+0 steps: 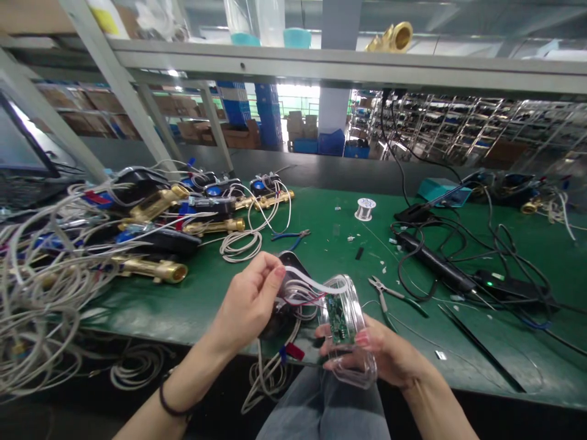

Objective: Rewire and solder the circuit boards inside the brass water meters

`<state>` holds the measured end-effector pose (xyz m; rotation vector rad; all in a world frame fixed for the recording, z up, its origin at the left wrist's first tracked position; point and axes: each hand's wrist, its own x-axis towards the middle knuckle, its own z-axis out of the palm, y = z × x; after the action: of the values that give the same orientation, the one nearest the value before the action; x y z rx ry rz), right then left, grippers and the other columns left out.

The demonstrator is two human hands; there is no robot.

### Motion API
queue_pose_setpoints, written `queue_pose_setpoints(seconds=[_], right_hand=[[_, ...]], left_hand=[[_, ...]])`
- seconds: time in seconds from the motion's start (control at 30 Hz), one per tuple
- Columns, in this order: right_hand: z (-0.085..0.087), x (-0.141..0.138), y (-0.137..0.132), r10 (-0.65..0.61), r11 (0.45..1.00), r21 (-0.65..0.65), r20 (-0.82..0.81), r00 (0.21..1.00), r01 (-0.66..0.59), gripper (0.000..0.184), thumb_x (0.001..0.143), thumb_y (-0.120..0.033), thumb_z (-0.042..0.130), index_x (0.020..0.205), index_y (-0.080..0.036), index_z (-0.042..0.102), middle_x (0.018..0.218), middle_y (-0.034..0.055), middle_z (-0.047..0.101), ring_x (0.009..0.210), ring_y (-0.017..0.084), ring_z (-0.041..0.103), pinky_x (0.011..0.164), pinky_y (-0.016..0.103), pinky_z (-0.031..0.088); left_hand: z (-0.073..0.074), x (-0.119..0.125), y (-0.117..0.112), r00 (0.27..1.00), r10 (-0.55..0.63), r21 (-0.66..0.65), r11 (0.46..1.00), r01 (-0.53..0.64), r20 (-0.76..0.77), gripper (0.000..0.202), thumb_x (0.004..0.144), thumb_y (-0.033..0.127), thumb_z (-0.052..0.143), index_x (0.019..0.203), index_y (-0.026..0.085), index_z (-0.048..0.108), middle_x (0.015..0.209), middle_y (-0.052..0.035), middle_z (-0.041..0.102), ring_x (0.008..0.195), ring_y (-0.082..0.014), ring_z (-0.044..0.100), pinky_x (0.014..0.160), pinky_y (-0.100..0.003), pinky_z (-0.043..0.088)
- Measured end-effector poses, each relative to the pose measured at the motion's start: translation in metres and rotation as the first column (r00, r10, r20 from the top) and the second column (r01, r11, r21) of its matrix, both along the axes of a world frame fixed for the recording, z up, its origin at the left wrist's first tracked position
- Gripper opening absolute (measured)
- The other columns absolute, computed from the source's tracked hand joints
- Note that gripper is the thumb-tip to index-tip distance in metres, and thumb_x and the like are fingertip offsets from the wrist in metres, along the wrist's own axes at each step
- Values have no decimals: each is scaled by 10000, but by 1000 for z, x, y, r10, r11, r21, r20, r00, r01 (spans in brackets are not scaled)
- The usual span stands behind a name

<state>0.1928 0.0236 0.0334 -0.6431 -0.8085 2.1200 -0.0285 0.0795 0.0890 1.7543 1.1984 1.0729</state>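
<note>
Above lap: right hand cradles clear housing.

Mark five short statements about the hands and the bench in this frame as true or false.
1. The right hand holds a clear housing with a green circuit board inside. True.
2. The left hand grips a screwdriver. False: it pinches the white wires that run into the housing.
3. A solder spool sits on the green mat. True.
4. The brass meter bodies lie to the right of the hands. False: they are piled on the left, among cables.
5. Both hands rest flat on the mat. False: both are raised at the bench edge, holding parts.
</note>
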Motion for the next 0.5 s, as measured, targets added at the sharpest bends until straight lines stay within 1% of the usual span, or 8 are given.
queue_pose_setpoints(seconds=[0.07, 0.1, 0.13, 0.2, 0.27, 0.33, 0.4, 0.5], right_hand=[[0, 1, -2, -11, 1000, 14, 42, 999, 10, 637, 650, -315, 718, 1226, -219, 465, 1133, 99, 578, 960, 208, 602, 903, 452, 425], [0, 1, -2, -10, 1000, 22, 54, 998, 9, 650, 643, -316, 728, 1229, -223, 462, 1125, 91, 576, 961, 206, 598, 903, 448, 425], [-1, 1, -2, -4, 1000, 29, 62, 998, 2, 661, 636, -318, 739, 1228, -225, 462, 1112, 83, 577, 963, 206, 596, 902, 444, 423], [-2, 0, -1, 12, 999, 51, 65, 998, -15, 671, 631, -333, 756, 1226, -230, 465, 1103, 76, 578, 980, 214, 593, 907, 437, 415], [-5, -1, 2, 20, 997, 72, 36, 999, -22, 662, 658, -381, 747, 1237, -233, 463, 1141, 83, 571, 1029, 231, 583, 937, 442, 391], [-6, -5, 7, 3, 995, 102, -21, 1000, -1, 665, 697, -461, 710, 1262, -227, 448, 1186, 97, 560, 1080, 242, 563, 981, 450, 354], [-6, -12, 11, -47, 990, 134, -50, 998, 53, 722, 710, -497, 692, 1307, -219, 398, 1216, 101, 552, 1115, 235, 540, 1021, 442, 314], [-3, -24, 17, -186, 974, 134, 5, 983, 183, 876, 690, -423, 730, 1391, -226, 244, 1228, 78, 541, 1132, 201, 514, 1047, 400, 289]], left_hand=[[15, 1, 0, 978, -131, -61, 991, 123, -159, 321, 829, 462, 570, 973, 178, 532, 603, 70, 415, 512, -88, 389, 479, -191, 293], [22, 4, -1, 949, -206, -101, 977, 187, -237, 362, 780, 460, 631, 1002, 185, 555, 590, 76, 415, 499, -88, 385, 467, -190, 283], [28, 7, -3, 911, -278, -135, 959, 247, -304, 357, 751, 444, 666, 990, 190, 590, 579, 75, 430, 494, -87, 388, 464, -190, 281], [38, 14, -6, 840, -400, -173, 916, 361, -366, 225, 790, 397, 630, 868, 188, 657, 606, 43, 519, 537, -96, 443, 507, -193, 321], [44, 20, -9, 816, -483, -179, 875, 449, -316, 273, 877, 346, 497, 763, 174, 675, 667, 3, 594, 608, -112, 498, 576, -201, 368], [46, 23, -11, 831, -508, -176, 860, 478, -224, 325, 902, 322, 433, 744, 165, 670, 710, -16, 616, 648, -123, 519, 613, -208, 392], [46, 23, -12, 864, -485, -207, 867, 454, -138, 296, 890, 340, 453, 771, 163, 659, 672, -7, 592, 588, -112, 491, 564, -202, 385], [42, 20, -12, 905, -422, -248, 884, 397, -56, 283, 873, 377, 483, 785, 161, 643, 603, 12, 543, 522, -99, 449, 509, -194, 360]])
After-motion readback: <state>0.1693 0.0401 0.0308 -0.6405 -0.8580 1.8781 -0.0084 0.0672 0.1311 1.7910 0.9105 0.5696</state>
